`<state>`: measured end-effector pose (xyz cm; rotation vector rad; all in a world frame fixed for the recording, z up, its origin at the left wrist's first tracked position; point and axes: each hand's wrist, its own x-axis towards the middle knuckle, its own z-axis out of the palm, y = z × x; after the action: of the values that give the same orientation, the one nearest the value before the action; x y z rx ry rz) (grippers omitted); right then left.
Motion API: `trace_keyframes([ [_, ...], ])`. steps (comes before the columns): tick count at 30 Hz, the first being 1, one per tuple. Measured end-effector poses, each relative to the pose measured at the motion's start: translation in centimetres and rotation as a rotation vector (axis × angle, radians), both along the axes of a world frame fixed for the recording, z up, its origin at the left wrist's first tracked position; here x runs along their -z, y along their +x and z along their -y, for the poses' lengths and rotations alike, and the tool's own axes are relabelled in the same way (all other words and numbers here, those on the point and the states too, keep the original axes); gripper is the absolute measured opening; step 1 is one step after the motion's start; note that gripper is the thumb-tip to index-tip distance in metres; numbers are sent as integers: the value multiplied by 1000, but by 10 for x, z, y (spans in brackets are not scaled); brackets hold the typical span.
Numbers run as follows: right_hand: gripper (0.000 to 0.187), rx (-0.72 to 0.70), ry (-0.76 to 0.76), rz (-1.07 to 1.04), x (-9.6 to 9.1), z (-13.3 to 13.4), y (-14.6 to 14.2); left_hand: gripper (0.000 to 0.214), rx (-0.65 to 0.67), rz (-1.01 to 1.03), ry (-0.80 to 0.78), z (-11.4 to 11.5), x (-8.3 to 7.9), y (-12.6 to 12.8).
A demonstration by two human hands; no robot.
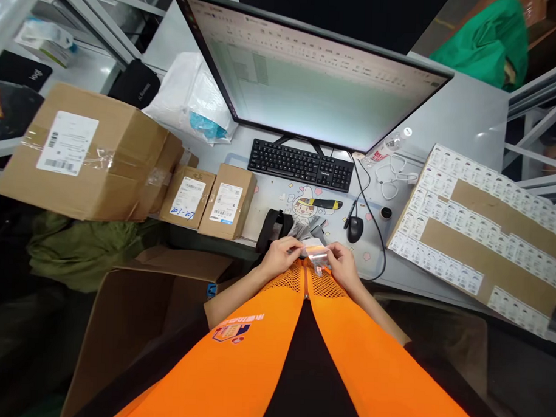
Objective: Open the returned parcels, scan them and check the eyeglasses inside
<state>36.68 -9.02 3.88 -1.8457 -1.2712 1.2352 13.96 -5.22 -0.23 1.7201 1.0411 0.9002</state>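
Close to my orange vest, at the desk's front edge, my left hand [282,256] pinches one side of a small clear plastic bag [316,253]. The fingers of my right hand [343,264] are closed on its other side, so the bag is stretched between both hands. What lies inside the bag is too small to make out. Just beyond it lies a crumpled grey plastic wrapper [308,228]. Left of the wrapper stands a black case or strap-like item [274,225]. A yellow and black utility knife [322,203] rests on the desk mat farther back.
A keyboard [300,165] sits below the large monitor [310,76]; a wired mouse [354,229] is to the right. Cardboard boxes [227,200] line the left side. A label-covered cardboard sheet [482,240] overhangs at right. An open carton [132,325] stands below the desk.
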Motion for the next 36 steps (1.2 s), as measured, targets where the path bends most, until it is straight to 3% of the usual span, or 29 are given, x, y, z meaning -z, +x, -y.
trace_keyframes([
  [15, 32, -14, 24, -49, -4, -21, -2, 13, -15, 17, -92, -11, -9, -7],
  [22, 27, 45, -16, -203, -33, -37, -15, 20, -61, 172, -135, -21, -25, -10],
  [24, 27, 47, -44, -305, -44, -46, -18, 33, 9, 291, -154, -27, -24, -13],
  [26, 26, 42, -57, -436, -54, -56, -20, 68, 141, 345, -179, -33, -20, -15],
  [28, 25, 37, -59, -553, -60, -66, -21, 106, 249, 266, -153, -39, -17, -13],
  [29, 24, 33, -65, -591, -62, -70, -21, 111, 265, 201, -109, -41, -17, -10],
  [30, 22, 28, -72, -611, -63, -73, -21, 104, 250, 141, -51, -43, -16, -5],
  [32, 20, 16, -78, -583, -63, -76, -19, 68, 192, 66, 75, -46, -17, 6],
  [34, 21, 14, -49, -464, -63, -75, -16, 37, 140, 24, 169, -48, -20, 18],
  [36, 23, 3, 17, -266, -63, -71, -11, 23, 110, -25, 215, -48, -22, 26],
])
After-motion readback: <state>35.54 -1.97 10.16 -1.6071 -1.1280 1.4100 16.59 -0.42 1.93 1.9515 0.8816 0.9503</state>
